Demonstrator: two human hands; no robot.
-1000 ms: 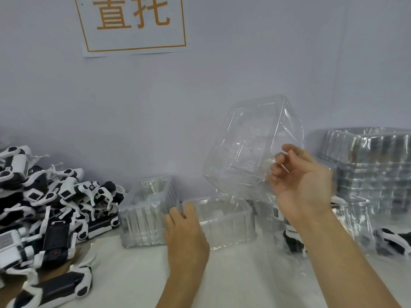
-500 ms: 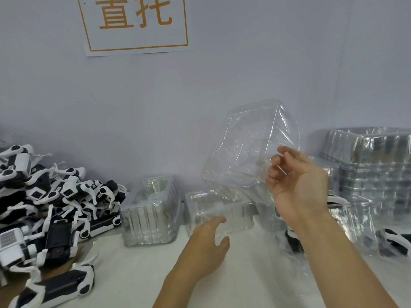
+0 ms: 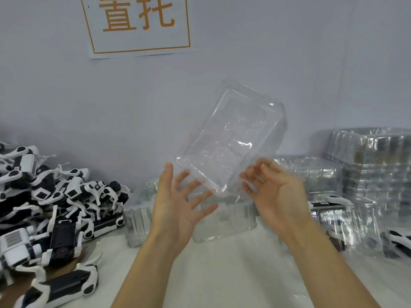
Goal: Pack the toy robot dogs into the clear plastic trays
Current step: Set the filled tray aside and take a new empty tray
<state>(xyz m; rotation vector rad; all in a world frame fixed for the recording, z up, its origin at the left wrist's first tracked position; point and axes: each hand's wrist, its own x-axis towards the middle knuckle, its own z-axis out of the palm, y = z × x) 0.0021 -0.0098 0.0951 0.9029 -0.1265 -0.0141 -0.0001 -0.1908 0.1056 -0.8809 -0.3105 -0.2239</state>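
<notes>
A clear plastic tray (image 3: 231,138) hung tilted in the air in front of the wall (image 3: 289,63), its long axis running from lower left to upper right, its lower end down between the two hands. The right hand (image 3: 275,192) was at that lower right corner, palm up and turned inward, its curled fingers (image 3: 255,174) blurred against the tray's edge; they seemed to pinch the rim, though the blur left the exact contact unclear. The left hand (image 3: 178,207) was raised palm up just beneath the tray's lower left corner with fingers spread and straight, their tips at or just short of the plastic (whether they touched could not be told). Both forearms rose from the bottom of the view over the white table (image 3: 222,274).

On the left of the table lay a heap of black-and-white toy robot dogs (image 3: 44,207). Behind the hands, against the wall, stood two more clear trays (image 3: 224,221), one beside the other. At the right stood a tall stack of nested trays (image 3: 375,172), and in front of it several trays with toy dogs already inside (image 3: 347,223). A white sign with orange characters (image 3: 138,23) was fixed to the wall above.
</notes>
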